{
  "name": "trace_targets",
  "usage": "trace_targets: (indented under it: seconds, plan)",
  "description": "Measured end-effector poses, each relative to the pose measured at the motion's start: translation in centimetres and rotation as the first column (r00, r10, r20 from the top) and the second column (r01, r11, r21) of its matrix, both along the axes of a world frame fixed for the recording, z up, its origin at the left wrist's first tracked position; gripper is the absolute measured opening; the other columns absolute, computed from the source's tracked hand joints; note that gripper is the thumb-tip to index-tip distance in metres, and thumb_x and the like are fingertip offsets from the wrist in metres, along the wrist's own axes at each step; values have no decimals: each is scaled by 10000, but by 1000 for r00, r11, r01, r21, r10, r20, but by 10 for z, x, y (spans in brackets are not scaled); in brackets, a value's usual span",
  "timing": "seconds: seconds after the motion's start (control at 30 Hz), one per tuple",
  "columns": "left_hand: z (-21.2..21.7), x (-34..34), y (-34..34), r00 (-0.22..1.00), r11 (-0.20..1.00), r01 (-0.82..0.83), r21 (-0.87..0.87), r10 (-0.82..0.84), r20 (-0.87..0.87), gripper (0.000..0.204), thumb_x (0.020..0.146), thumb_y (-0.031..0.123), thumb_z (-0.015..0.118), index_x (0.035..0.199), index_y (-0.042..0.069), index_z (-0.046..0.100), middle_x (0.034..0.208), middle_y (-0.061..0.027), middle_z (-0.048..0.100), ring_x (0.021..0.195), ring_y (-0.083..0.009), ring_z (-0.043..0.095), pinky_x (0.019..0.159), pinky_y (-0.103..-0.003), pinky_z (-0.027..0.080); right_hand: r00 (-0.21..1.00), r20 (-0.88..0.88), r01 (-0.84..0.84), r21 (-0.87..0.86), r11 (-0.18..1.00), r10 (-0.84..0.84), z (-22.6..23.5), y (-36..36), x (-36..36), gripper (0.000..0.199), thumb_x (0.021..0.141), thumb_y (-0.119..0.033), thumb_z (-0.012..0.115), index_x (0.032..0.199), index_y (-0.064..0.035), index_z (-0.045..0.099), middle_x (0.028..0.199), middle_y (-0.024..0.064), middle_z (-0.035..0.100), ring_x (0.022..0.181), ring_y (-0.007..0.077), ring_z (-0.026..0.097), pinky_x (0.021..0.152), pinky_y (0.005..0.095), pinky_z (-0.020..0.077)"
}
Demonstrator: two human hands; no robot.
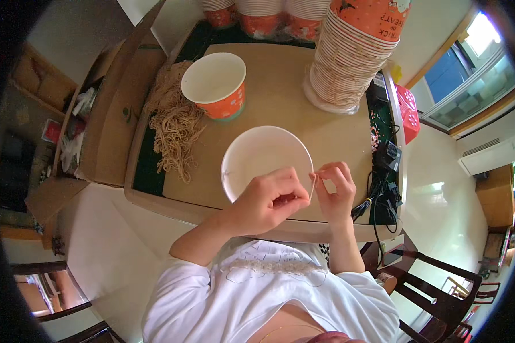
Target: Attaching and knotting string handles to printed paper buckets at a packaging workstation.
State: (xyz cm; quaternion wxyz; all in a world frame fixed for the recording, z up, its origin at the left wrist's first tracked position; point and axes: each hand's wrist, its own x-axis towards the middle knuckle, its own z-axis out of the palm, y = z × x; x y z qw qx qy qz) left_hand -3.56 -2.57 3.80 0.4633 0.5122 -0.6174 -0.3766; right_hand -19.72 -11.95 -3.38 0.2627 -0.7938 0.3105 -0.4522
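Observation:
A white-lined paper bucket (263,151) stands at the table's near edge, its open mouth facing up. Over its near right rim, my left hand (269,197) and my right hand (336,188) are close together, fingertips pinched. Between them a short, pale piece of cord (313,187) stretches, each hand gripping one part of it. Whether the cord passes through the bucket's rim cannot be told. Another bucket, orange outside and white within (214,86), stands farther back to the left. Beside it lies a tangled bundle of beige cords (174,128).
A tall stack of nested orange buckets (349,63) rises at the far right, with more stacks (260,20) behind. Black cables and adapters (386,183) line the right edge, near a red basket (406,111). At left is an open cardboard box (111,114); a dark wooden chair (435,286) stands lower right.

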Motion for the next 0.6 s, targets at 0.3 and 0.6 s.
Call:
trace_targets:
  seconds: [0.3,0.6]
  plan:
    - [-17,3,0,946,997,28,-67,-48,-321,35,852,20,631,823,21,612,779,16,502,627,-65,462,545,-215,361,991,-102,-63,252,966,91,17,4,7,136,799,-37,655,858,-35,533,779,95,561,698,235,564,645,338,459]
    - [-22,62,-1,533,998,-23,57,60,-844,80,866,34,602,944,52,600,786,12,548,520,-28,372,456,-171,270,994,-104,51,324,945,-18,5,3,5,168,818,10,576,975,-30,531,809,116,575,665,233,563,626,326,475]
